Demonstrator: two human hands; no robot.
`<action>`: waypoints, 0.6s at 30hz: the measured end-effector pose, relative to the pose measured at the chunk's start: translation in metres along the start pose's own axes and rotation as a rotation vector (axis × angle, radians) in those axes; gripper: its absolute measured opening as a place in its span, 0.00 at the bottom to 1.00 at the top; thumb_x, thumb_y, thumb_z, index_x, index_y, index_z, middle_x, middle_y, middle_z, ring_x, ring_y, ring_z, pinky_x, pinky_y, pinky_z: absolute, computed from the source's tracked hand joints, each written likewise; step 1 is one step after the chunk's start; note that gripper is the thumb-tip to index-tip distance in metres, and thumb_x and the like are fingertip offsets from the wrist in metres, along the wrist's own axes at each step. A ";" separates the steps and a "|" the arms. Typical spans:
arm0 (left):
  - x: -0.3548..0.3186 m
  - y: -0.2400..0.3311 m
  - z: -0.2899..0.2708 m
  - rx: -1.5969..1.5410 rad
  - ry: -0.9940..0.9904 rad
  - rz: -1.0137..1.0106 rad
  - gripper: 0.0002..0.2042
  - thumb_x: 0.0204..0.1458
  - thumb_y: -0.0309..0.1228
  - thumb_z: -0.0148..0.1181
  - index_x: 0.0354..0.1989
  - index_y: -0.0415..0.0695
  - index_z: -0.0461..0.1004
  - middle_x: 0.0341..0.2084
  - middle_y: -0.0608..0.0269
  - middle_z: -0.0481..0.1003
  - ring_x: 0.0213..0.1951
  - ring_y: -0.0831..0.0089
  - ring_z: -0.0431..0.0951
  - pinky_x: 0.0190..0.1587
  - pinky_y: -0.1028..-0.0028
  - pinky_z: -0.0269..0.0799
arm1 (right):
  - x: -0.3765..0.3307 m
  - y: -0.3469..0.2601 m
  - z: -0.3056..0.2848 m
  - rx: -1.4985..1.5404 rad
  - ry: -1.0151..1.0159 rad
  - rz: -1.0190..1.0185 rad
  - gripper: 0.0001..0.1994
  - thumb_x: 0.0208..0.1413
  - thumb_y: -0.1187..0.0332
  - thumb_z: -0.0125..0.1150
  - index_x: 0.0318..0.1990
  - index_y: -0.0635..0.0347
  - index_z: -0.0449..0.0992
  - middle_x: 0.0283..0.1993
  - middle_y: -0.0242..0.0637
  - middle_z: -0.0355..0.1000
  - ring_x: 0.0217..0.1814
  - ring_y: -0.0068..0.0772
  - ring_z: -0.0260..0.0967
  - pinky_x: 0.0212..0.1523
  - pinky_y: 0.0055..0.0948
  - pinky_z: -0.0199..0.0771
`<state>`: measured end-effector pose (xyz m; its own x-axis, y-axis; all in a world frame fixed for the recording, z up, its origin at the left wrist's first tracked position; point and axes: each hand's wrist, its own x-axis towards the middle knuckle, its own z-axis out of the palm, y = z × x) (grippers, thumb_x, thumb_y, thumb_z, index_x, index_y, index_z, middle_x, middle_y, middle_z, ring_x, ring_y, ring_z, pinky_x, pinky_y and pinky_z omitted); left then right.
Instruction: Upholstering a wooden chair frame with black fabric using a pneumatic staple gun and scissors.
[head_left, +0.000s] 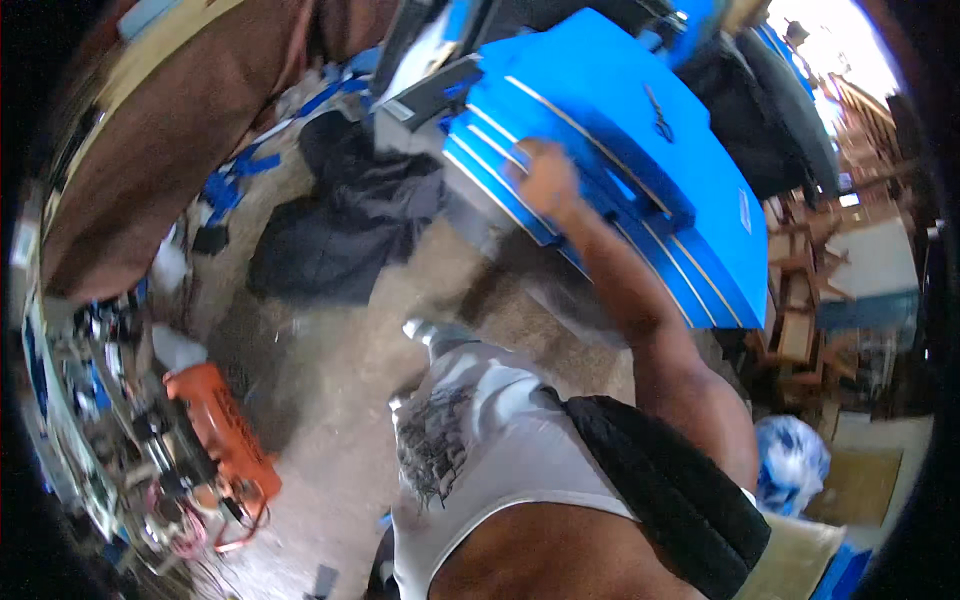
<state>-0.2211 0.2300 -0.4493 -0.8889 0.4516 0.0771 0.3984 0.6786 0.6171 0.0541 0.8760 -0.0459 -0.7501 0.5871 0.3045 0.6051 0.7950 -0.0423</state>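
Observation:
My right hand point(548, 180) reaches up and away from my body to a stack of large blue boards point(640, 150) with pale edges, which stands tilted on a support. Its fingers are closed over the near left edge of one board in the stack. The picture is blurred there, so the exact hold is hard to read. My right forearm point(625, 290) runs diagonally down to my shoulder. A pair of scissors point(660, 112) lies on the top board. My left hand is out of view. I wear a white printed shirt point(470, 440) with a black strap point(660, 480) over the shoulder.
Dark cloth point(340, 220) lies heaped on the dusty floor left of the boards. An orange machine point(220, 440) sits at the lower left beside a cluttered bench point(90, 400). A brown wooden panel point(170, 130) leans at the upper left. Wooden furniture frames point(800, 290) stand at the right.

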 end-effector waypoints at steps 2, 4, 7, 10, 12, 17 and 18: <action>-0.031 0.004 0.003 0.003 -0.001 -0.078 0.18 0.59 0.44 0.51 0.31 0.40 0.76 0.28 0.50 0.74 0.33 0.57 0.74 0.39 0.61 0.72 | 0.050 0.062 -0.050 0.036 0.179 0.282 0.20 0.54 0.57 0.63 0.51 0.56 0.76 0.51 0.48 0.75 0.53 0.54 0.71 0.53 0.48 0.71; -0.105 -0.008 -0.031 0.048 0.038 -0.218 0.17 0.59 0.43 0.51 0.31 0.40 0.76 0.27 0.50 0.74 0.33 0.57 0.74 0.38 0.61 0.73 | 0.075 0.204 -0.062 0.150 0.282 0.200 0.18 0.55 0.61 0.60 0.53 0.54 0.75 0.50 0.44 0.76 0.52 0.50 0.72 0.48 0.45 0.74; -0.282 -0.014 -0.051 0.048 0.062 -0.488 0.17 0.59 0.43 0.51 0.31 0.41 0.76 0.27 0.50 0.74 0.33 0.58 0.74 0.38 0.61 0.73 | 0.054 0.493 -0.129 -0.320 0.108 -0.286 0.21 0.55 0.65 0.57 0.58 0.52 0.73 0.50 0.44 0.76 0.53 0.47 0.71 0.53 0.42 0.71; -0.520 0.081 -0.142 0.094 0.148 -0.842 0.16 0.59 0.42 0.51 0.30 0.42 0.75 0.27 0.50 0.74 0.32 0.59 0.74 0.38 0.61 0.73 | 0.081 0.547 -0.107 -1.012 -0.113 -0.602 0.26 0.58 0.63 0.56 0.63 0.62 0.67 0.57 0.54 0.71 0.51 0.45 0.73 0.55 0.48 0.70; -0.539 0.118 -0.171 0.418 -0.158 -0.968 0.14 0.59 0.37 0.49 0.34 0.42 0.77 0.29 0.50 0.78 0.34 0.54 0.79 0.39 0.55 0.75 | 0.165 0.515 -0.053 -0.196 -0.376 0.377 0.25 0.57 0.67 0.56 0.62 0.65 0.67 0.42 0.55 0.75 0.38 0.46 0.72 0.43 0.44 0.74; -0.396 0.311 -0.218 0.279 0.264 -1.412 0.19 0.60 0.45 0.51 0.51 0.46 0.76 0.44 0.47 0.78 0.47 0.49 0.77 0.51 0.60 0.72 | 0.105 0.306 -0.120 -1.167 -1.001 -0.535 0.19 0.45 0.60 0.62 0.46 0.53 0.81 0.42 0.43 0.78 0.43 0.46 0.74 0.61 0.41 0.66; -0.428 0.298 -0.194 0.365 0.130 -1.373 0.19 0.60 0.46 0.52 0.47 0.44 0.77 0.41 0.42 0.78 0.46 0.46 0.77 0.50 0.56 0.72 | 0.135 0.287 -0.099 -1.167 -0.957 -0.613 0.19 0.45 0.60 0.62 0.46 0.53 0.81 0.42 0.43 0.78 0.43 0.46 0.74 0.61 0.41 0.66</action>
<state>0.2340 0.1267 -0.1468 -0.6170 -0.7171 -0.3241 -0.7641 0.6444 0.0288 0.1530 1.1680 0.0768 -0.5544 0.4732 -0.6846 -0.3015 0.6526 0.6952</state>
